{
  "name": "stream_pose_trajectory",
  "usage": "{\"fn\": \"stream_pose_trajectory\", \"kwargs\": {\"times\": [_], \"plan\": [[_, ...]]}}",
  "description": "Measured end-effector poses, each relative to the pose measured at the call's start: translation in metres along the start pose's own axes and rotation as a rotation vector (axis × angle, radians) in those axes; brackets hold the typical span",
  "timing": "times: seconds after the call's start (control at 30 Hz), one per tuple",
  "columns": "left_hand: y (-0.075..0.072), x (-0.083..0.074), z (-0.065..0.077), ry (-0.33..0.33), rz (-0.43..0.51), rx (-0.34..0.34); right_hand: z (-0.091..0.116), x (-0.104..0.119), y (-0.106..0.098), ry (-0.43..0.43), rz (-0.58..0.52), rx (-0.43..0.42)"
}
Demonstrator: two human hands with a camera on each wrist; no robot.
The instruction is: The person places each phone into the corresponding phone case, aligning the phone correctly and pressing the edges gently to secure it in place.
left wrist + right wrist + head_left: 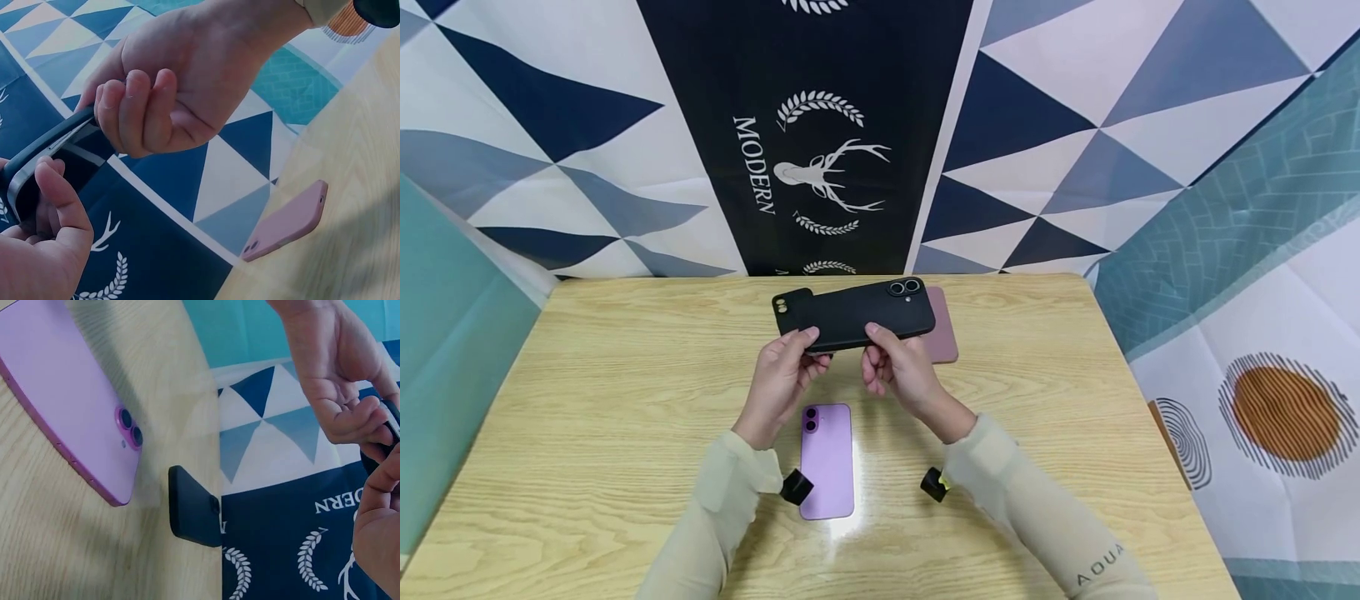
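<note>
My left hand (778, 375) and right hand (913, 379) hold a black phone (865, 314) tilted above the far part of the table. The left hand pinches its left lower corner, thumb on the back. My right hand pinches the lower edge right of the middle, thumb also on the back. Two ringed lenses sit at the phone's right end. In the left wrist view, the phone's front side (90, 147) looks dark and glossy. Whether it wears a case I cannot tell. Below the hands a purple phone (827, 467) lies back up.
Partly behind the held phone lie a black phone case (793, 302) with camera holes and a pink case or cased phone (943, 329). The wooden table (1037, 375) meets a patterned cloth (1037, 142) at its far edge. Small black devices (797, 487) hang at both wrists.
</note>
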State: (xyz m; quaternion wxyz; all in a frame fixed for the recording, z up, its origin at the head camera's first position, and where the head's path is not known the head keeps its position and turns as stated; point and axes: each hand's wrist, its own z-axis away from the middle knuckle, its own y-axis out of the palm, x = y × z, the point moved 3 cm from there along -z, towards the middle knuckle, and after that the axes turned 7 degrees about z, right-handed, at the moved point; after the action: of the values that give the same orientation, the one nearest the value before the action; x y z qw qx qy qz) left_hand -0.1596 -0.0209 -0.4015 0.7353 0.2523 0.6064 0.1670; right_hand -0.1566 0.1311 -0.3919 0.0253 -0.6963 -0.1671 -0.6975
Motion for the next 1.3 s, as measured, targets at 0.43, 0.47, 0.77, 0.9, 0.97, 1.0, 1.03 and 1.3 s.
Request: {"fn": "stream_pose_trajectory", "kwargs": {"times": [0.43,0.47,0.77,0.9,0.97,1.0,1.03,1.3], "plan": [[0.014,-0.004,0.004,0.005,-0.004,0.061,0.003,-0.008,0.015,0.025,-0.006,0.040],[0.015,-0.003,0.003,0.008,-0.006,0.076,0.003,-0.008,0.017,0.012,0.004,0.038],[0.014,-0.001,0.000,-0.002,-0.147,0.171,-0.001,-0.007,0.017,-0.029,-0.072,-0.029],[0.014,-0.002,-0.001,-0.021,-0.197,0.211,-0.001,-0.005,0.015,-0.012,-0.117,-0.054],[0.015,-0.003,-0.001,-0.025,-0.203,0.227,0.000,-0.005,0.015,-0.007,-0.120,-0.059],[0.015,-0.004,-0.001,-0.025,-0.199,0.232,0.000,-0.004,0.015,-0.006,-0.118,-0.059],[0.015,-0.004,0.000,-0.024,-0.194,0.236,0.000,-0.004,0.015,-0.005,-0.113,-0.058],[0.017,-0.005,0.001,0.017,-0.128,0.253,0.000,-0.006,0.020,0.006,-0.128,-0.003]]}}
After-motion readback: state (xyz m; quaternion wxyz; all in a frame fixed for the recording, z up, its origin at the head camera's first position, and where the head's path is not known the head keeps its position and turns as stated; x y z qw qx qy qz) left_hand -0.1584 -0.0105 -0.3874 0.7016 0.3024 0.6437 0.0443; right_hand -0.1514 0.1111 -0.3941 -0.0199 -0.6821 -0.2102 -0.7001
